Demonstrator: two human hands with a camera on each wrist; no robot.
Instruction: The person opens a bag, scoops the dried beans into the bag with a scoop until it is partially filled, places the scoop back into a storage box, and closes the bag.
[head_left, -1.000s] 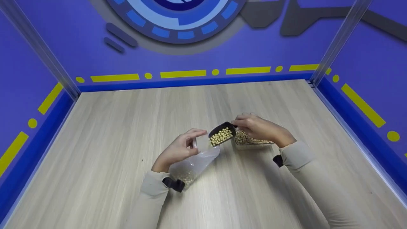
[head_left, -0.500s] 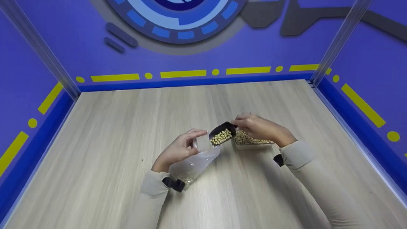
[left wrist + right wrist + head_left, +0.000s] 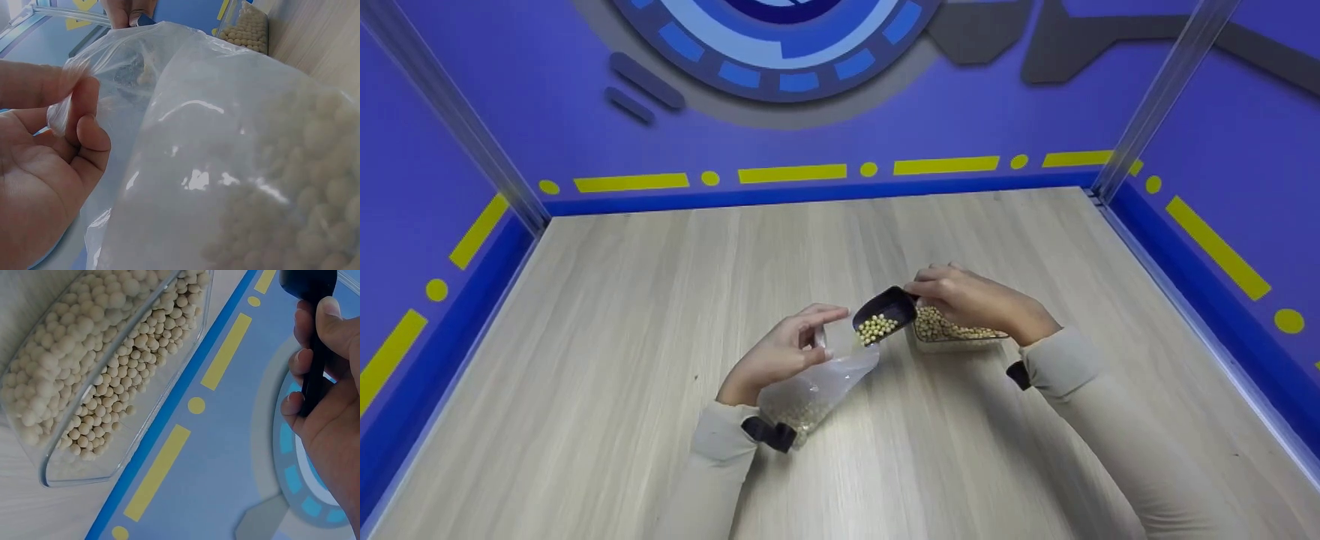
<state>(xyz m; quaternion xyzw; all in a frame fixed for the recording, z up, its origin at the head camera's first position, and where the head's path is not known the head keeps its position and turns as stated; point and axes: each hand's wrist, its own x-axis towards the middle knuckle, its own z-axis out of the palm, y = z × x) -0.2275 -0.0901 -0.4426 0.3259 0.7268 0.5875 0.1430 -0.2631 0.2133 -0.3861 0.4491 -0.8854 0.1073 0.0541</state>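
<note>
1. Head view: the right grip (image 3: 971,300) holds the scoop (image 3: 891,301) by its handle, tilted, with its lip at the mouth of the bag (image 3: 829,379); whether the two touch is hard to tell. Beans (image 3: 876,328) gather at the scoop's low end. The left grip (image 3: 776,351) grasps the bag by its mouth, and the bag slants down to the desk (image 3: 660,315), more beans at its bottom. The box (image 3: 958,346) of beans stands on the desk, partly behind the right grip. The scoop looks light and stiff; the round beans likely roll at a slight change of tilt.

2. Left wrist view: thin, clear film is pinched at the left grip's fingers, creased there and slack elsewhere. The bag should handle as soft and slippery, with no stiffness of its own and its weight low down where the beans lie. The rim of the mouth seems the best hold, with fingers spread to keep it wide.

3. Right wrist view: the handle lies across the curled fingers, the thumb pressing near the bowl, a hold that should give good control of tilt. The box, with clear walls that look rigid, is probably heavy with beans; opposite sides would suit lifting.
</note>
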